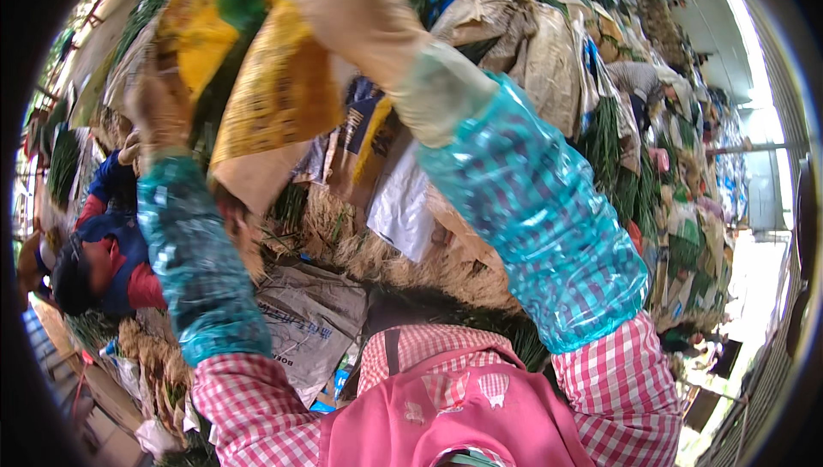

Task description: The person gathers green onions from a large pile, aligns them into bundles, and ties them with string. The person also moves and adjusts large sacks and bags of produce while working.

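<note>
A yellow woven plastic sack point(280, 91) bearing dark printing hangs in front of me, its lower edge loose and pale on the underside. Its top edge is gripped by my gloved right hand point(353, 11) at the top of the view, blurred by motion. My left hand point(159, 107), gloved too and blurred, is raised beside another yellow and green part of sacking point(206, 30); its fingers are too unclear to show whether they hold it. Beneath lie a white sack point(405, 203), a brown sack with printing point(363, 145) and bundles of pale fibrous roots point(341, 226).
Long green leaves point(604, 139) and beige sacks point(550, 68) are piled high to the right. A co-worker point(109, 261) bends close by on the left; another person point(636, 84) is farther right. A grey printed sack point(312, 319) lies by my lap.
</note>
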Demonstrator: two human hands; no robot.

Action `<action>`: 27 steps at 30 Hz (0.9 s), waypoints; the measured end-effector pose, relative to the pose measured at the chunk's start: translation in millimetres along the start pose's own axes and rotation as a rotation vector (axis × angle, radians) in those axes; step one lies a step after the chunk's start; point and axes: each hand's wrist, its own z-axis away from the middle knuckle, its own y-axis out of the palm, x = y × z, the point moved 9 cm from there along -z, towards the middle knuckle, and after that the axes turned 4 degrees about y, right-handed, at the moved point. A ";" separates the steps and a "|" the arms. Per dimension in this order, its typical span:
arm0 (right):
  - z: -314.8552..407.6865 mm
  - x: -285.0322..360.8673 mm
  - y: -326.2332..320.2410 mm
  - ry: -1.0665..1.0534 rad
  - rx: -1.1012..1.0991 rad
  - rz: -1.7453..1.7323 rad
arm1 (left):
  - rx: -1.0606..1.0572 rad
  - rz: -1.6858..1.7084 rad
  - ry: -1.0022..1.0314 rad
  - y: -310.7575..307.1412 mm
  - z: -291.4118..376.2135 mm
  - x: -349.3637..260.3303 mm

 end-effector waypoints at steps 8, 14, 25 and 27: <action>41.4 37.0 174.2 -0.146 0.188 -0.086 | 0.358 -0.747 0.414 144.3 44.4 191.6; 214.0 -24.3 266.4 0.539 0.594 -0.776 | 0.414 -0.669 0.218 214.0 153.9 378.5; 507.8 -152.1 8.1 0.749 0.492 0.354 | 0.149 0.042 -0.387 105.8 211.9 260.6; 563.9 -176.2 18.4 0.973 0.794 0.379 | 0.164 0.284 -0.475 100.2 261.2 173.9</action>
